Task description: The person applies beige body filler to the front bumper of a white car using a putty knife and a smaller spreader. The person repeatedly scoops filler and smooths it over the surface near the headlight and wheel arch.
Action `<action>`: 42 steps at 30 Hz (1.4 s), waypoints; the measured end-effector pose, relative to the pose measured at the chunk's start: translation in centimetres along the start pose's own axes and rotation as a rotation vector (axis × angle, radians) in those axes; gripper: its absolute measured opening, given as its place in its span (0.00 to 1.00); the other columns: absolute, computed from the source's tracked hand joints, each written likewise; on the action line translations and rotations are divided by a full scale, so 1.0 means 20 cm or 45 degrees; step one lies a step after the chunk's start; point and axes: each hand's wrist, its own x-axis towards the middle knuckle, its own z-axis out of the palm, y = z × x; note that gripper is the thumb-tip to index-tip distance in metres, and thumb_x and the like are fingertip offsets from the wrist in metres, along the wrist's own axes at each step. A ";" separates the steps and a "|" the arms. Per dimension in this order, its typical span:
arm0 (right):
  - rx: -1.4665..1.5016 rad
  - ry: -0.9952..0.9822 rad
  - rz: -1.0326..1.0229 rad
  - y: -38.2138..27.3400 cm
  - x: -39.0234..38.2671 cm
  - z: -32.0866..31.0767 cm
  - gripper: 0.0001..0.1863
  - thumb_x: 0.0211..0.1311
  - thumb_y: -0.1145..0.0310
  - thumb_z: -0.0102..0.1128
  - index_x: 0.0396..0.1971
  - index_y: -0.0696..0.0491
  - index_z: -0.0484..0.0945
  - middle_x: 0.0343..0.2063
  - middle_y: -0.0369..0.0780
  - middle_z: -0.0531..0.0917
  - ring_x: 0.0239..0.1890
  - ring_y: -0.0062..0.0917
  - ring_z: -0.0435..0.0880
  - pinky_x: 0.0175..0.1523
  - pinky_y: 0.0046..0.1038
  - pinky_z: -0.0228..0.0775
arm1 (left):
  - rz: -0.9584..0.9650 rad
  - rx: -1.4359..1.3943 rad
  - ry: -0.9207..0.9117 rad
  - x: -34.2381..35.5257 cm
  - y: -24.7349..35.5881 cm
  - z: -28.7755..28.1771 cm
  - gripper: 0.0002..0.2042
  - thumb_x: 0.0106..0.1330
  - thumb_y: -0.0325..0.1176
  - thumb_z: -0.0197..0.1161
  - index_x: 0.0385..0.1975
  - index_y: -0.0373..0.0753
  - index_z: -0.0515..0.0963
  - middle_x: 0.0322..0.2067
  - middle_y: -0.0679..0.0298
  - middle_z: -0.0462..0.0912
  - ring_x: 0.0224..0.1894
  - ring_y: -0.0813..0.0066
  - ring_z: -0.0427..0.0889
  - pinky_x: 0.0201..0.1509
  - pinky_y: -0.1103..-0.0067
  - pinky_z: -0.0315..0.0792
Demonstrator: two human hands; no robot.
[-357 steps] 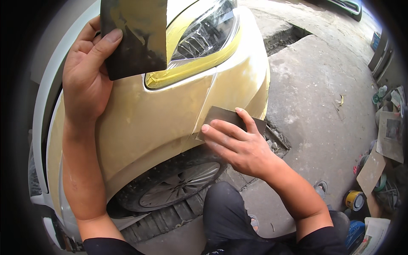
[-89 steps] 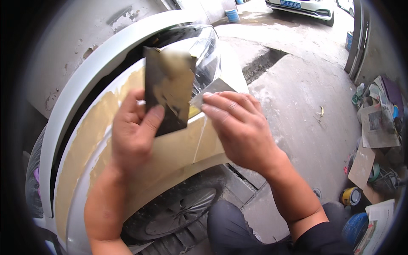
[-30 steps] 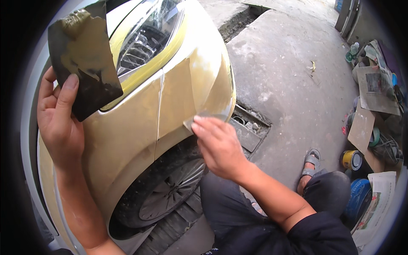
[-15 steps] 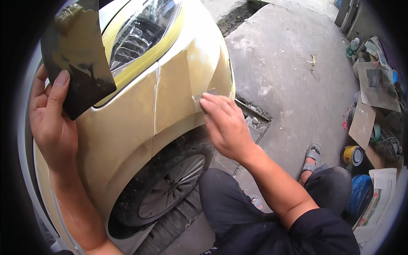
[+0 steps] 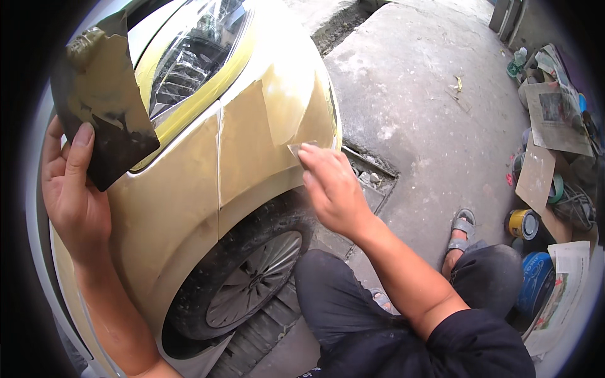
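My left hand [image 5: 79, 195] holds up a dark flat mixing board [image 5: 123, 151] by its lower edge, thumb on the front. Beige putty is smeared over the board, with a thicker lump at its top. My right hand [image 5: 334, 195] pinches a small thin putty spreader [image 5: 295, 150], mostly hidden by the fingers. The spreader is at the car's bumper corner [image 5: 283, 113], where paler and darker beige patches show; whether its edge touches cannot be told. Yellow masking tape [image 5: 195, 104] borders the headlight [image 5: 189, 63] above. Below the fender [image 5: 164, 208] is the front wheel [image 5: 252, 280].
Concrete floor [image 5: 416, 101] stretches right of the car, with a drain channel [image 5: 372, 173] by the bumper. Along the right lie newspapers [image 5: 554, 116], cardboard [image 5: 535, 176], a yellow tin [image 5: 523, 223], a blue container [image 5: 535, 283] and shoes [image 5: 575, 208].
The car has shifted slightly left in view. My left hand and the board sit a little lower and further left. The spreader has moved slightly down along the bumper corner, still in my right hand.
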 end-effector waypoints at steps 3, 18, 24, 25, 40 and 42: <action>-0.021 -0.021 -0.019 -0.04 0.03 0.03 0.20 0.64 0.79 0.61 0.57 0.61 0.79 0.57 0.50 0.83 0.60 0.47 0.79 0.66 0.43 0.71 | -0.008 -0.025 0.005 0.00 0.00 0.00 0.21 0.79 0.28 0.55 0.69 0.28 0.67 0.53 0.52 0.86 0.56 0.71 0.85 0.66 0.76 0.75; -0.235 -0.122 -0.593 0.10 0.54 -0.20 0.18 0.67 0.78 0.61 0.56 0.55 0.80 0.59 0.44 0.83 0.63 0.42 0.80 0.67 0.41 0.70 | -0.026 -0.030 0.075 -0.02 0.03 0.05 0.21 0.79 0.26 0.55 0.68 0.29 0.65 0.48 0.53 0.88 0.52 0.73 0.87 0.63 0.78 0.76; -0.266 -0.139 -0.640 0.06 0.59 -0.15 0.17 0.66 0.77 0.62 0.55 0.54 0.81 0.58 0.41 0.84 0.62 0.41 0.80 0.65 0.42 0.71 | 0.008 -0.022 0.063 -0.02 0.02 0.04 0.20 0.79 0.26 0.54 0.68 0.29 0.66 0.49 0.54 0.87 0.53 0.74 0.87 0.62 0.79 0.76; -0.231 -0.120 -0.634 0.06 0.58 -0.15 0.17 0.66 0.77 0.62 0.55 0.53 0.81 0.58 0.41 0.84 0.62 0.41 0.80 0.64 0.42 0.71 | 0.011 -0.019 0.060 -0.02 0.03 0.04 0.20 0.79 0.26 0.54 0.68 0.29 0.66 0.50 0.54 0.87 0.53 0.73 0.87 0.62 0.79 0.76; -0.221 -0.130 -0.605 0.07 0.51 -0.12 0.18 0.61 0.78 0.64 0.52 0.54 0.83 0.58 0.41 0.84 0.61 0.40 0.81 0.62 0.41 0.72 | -0.001 0.025 0.060 -0.01 0.02 0.03 0.21 0.80 0.27 0.55 0.69 0.29 0.66 0.52 0.53 0.87 0.54 0.72 0.86 0.63 0.78 0.77; -0.212 -0.174 -0.616 0.09 0.45 -0.13 0.18 0.61 0.78 0.64 0.52 0.54 0.83 0.58 0.41 0.85 0.61 0.39 0.81 0.62 0.41 0.72 | 0.000 0.034 0.057 -0.01 0.02 0.03 0.21 0.80 0.27 0.54 0.69 0.29 0.66 0.52 0.53 0.87 0.55 0.72 0.86 0.63 0.78 0.77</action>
